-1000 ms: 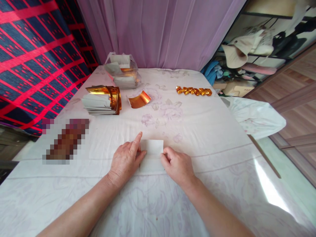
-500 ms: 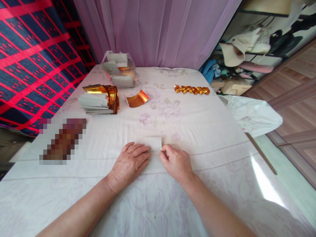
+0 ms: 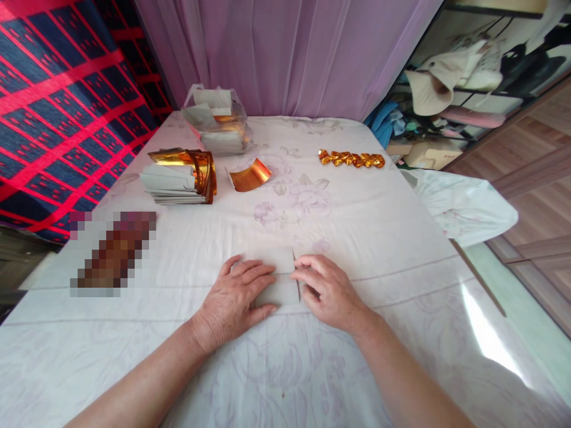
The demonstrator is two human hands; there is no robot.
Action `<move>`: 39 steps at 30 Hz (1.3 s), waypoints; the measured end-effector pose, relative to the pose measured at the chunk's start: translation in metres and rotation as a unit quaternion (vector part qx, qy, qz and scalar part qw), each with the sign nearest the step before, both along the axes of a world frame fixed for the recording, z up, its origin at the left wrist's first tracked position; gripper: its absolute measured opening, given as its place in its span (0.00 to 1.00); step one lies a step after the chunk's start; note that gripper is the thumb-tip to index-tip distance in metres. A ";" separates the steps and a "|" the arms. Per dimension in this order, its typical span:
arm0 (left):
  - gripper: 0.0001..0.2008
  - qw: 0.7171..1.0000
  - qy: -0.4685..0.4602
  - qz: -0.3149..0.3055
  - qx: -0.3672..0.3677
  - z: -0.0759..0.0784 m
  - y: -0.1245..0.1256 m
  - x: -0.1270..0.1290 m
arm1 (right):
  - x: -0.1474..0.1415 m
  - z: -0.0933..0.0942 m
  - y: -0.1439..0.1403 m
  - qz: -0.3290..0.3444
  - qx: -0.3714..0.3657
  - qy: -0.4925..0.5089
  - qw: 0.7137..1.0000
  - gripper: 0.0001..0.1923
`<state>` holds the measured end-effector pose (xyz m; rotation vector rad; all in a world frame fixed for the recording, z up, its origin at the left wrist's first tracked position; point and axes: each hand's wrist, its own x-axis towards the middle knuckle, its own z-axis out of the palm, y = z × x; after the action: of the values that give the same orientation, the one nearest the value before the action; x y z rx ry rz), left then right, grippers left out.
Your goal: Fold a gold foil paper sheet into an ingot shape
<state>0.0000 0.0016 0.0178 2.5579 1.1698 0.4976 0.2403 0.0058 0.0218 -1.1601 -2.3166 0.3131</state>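
A pale sheet of paper (image 3: 284,292) lies on the cloth in front of me, its right edge standing up slightly. My left hand (image 3: 241,291) rests flat over the left part of this sheet, fingers stretched and thumb spread below. At the right edge is my right hand (image 3: 330,290), bent, with a gap between thumb and fingers; its fingertips reach the paper's edge. Farther off lies a single curved gold foil sheet (image 3: 250,176). Left of it stands a folded stack of gold-and-white foil paper (image 3: 181,181).
A clear plastic bag (image 3: 216,122) with more paper stands at the back left. Folded gold pieces (image 3: 351,159) sit in a row at the back right. A blurred-out item (image 3: 116,252) lies at left. Flowered cloth (image 3: 276,362) covers the table; shelves (image 3: 473,95) stand to the right.
My right hand has loosened from a pinch at the paper's edge, its fingers now apart. My left thumb has spread out downward. The view has shifted slightly.
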 end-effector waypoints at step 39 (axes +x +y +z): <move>0.21 1.000 0.001 0.017 0.004 -0.001 -0.006 0.004 | 0.006 0.005 -0.002 0.077 -0.051 -0.083 0.992 0.16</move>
<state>0.0035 -0.0044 0.0171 2.5496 1.2152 0.5086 0.2466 0.0038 0.0268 -1.0935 -2.5694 0.4085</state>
